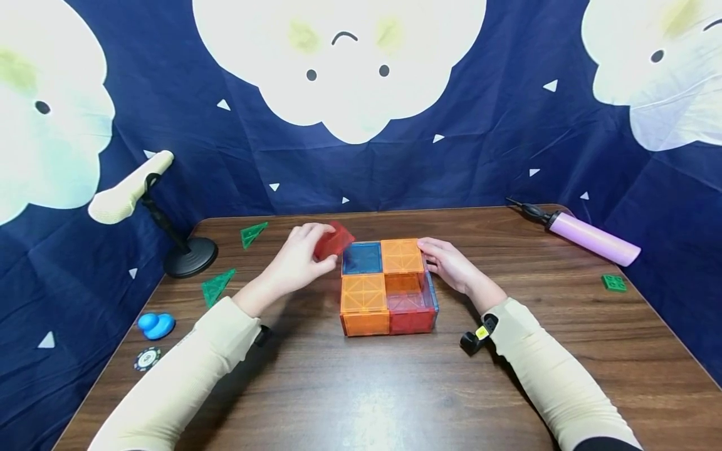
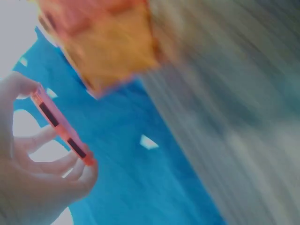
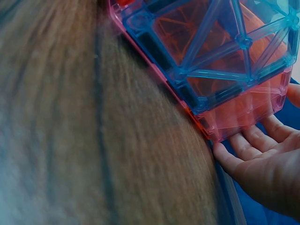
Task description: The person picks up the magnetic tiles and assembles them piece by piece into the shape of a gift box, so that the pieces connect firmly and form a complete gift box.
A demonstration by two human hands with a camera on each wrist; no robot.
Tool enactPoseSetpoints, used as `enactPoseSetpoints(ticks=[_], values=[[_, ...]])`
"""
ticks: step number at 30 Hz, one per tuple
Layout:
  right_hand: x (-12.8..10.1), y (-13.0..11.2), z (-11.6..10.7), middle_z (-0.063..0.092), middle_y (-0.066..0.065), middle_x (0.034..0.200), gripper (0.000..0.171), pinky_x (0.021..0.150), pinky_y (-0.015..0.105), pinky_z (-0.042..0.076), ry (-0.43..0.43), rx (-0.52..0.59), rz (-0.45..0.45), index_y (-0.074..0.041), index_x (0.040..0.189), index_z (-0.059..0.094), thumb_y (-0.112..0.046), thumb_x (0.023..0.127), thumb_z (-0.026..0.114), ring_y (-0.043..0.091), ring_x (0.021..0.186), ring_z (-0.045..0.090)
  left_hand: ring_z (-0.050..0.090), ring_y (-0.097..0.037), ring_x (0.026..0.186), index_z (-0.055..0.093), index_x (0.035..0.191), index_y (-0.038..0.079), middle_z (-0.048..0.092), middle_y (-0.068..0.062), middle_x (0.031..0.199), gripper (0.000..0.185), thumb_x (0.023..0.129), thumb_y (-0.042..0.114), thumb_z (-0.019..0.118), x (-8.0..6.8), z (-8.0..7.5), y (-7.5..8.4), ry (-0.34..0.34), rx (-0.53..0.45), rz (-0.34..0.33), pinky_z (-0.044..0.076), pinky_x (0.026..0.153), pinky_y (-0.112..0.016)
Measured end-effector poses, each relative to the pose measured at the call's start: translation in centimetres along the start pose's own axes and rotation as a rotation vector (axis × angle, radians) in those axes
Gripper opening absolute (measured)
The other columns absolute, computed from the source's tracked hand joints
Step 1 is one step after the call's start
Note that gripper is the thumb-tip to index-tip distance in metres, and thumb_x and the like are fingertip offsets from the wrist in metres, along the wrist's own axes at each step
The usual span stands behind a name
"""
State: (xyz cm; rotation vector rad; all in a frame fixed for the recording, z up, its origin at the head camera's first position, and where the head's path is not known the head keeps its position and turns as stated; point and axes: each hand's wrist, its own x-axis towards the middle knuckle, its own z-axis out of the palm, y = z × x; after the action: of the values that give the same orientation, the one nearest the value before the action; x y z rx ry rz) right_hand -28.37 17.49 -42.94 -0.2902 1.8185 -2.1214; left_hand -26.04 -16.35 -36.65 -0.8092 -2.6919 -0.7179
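We are over the brown tabletop (image 1: pixel 361 388) with a block of magnetic tiles (image 1: pixel 388 287) sitting in the middle of it, a two-by-two box with orange, blue and red faces; the left hand (image 1: pixel 298 260) is up at the block's far left corner, fingers and thumb pinched on a red square tile (image 1: pixel 334 241) held tilted just above the tabletop, touching or nearly touching the blue top panel; the left wrist view is blurred, but we do see the tile edge-on (image 2: pixel 63 126) between the fingertips; the right hand (image 1: pixel 451 263) lies against the block's far right side, fingers straight and relaxed, flat along the wall; from the right wrist we see those fingers (image 3: pixel 243 145) under the pink lower edge of the block (image 3: pixel 211 61), gripping nothing.

Around it: two green triangle tiles on the left, one far (image 1: pixel 252 233) and one nearer (image 1: pixel 217 286), both well apart from the block; a black stand with a pale padded top (image 1: pixel 152 213) at the far left edge; a blue rounded toy (image 1: pixel 155 325) and a poker chip (image 1: pixel 147 358) at the near left edge; a pink hand pump (image 1: pixel 586 237) at the far right; a small green square piece (image 1: pixel 613 282) near the right edge; nothing lies between the hands and the block.
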Motion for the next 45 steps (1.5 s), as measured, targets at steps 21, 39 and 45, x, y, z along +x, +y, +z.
enactPoseSetpoints(ticks=[21, 39, 45], values=[[0.1, 0.1, -0.3, 0.069, -0.002, 0.102, 0.016, 0.086, 0.027, 0.052, -0.002, -0.016, 0.018, -0.009, 0.113, 0.059, -0.019, 0.108, 0.048, 0.011, 0.096, 0.065, 0.046, -0.026, 0.126, 0.059, 0.136, 0.011, 0.054, -0.011, 0.138, 0.051, 0.09, 0.031, 0.069, 0.2, 5.8, 10.8, -0.276, 0.044, 0.364, 0.044, 0.104, -0.037], [-4.7, -0.8, 0.8, 0.027, 0.027, 0.161, 0.062, 0.117, 0.052, 0.029, 0.016, -0.213, 0.085, 0.003, 0.159, 0.022, -0.032, 0.111, 0.04, 0.039, 0.147, 0.029, 0.046, -0.038, 0.134, 0.052, 0.142, -0.002, 0.052, -0.02, 0.143, 0.049, 0.1, 0.022, 0.061, 1.8, 3.5, 3.9, -0.085, -0.247, -0.016, 0.034, 0.113, -0.05], [-10.0, -0.4, 1.6, 0.022, 0.03, 0.162, 0.076, 0.115, 0.052, 0.032, -0.12, -0.4, 0.063, 0.003, 0.16, 0.015, -0.029, 0.105, 0.057, 0.043, 0.147, 0.028, 0.042, -0.034, 0.137, 0.039, 0.151, -0.001, 0.04, -0.022, 0.152, 0.052, 0.105, 0.02, 0.052, 1.7, 4.4, -0.8, -0.213, -0.816, -0.442, 0.034, 0.114, -0.053]])
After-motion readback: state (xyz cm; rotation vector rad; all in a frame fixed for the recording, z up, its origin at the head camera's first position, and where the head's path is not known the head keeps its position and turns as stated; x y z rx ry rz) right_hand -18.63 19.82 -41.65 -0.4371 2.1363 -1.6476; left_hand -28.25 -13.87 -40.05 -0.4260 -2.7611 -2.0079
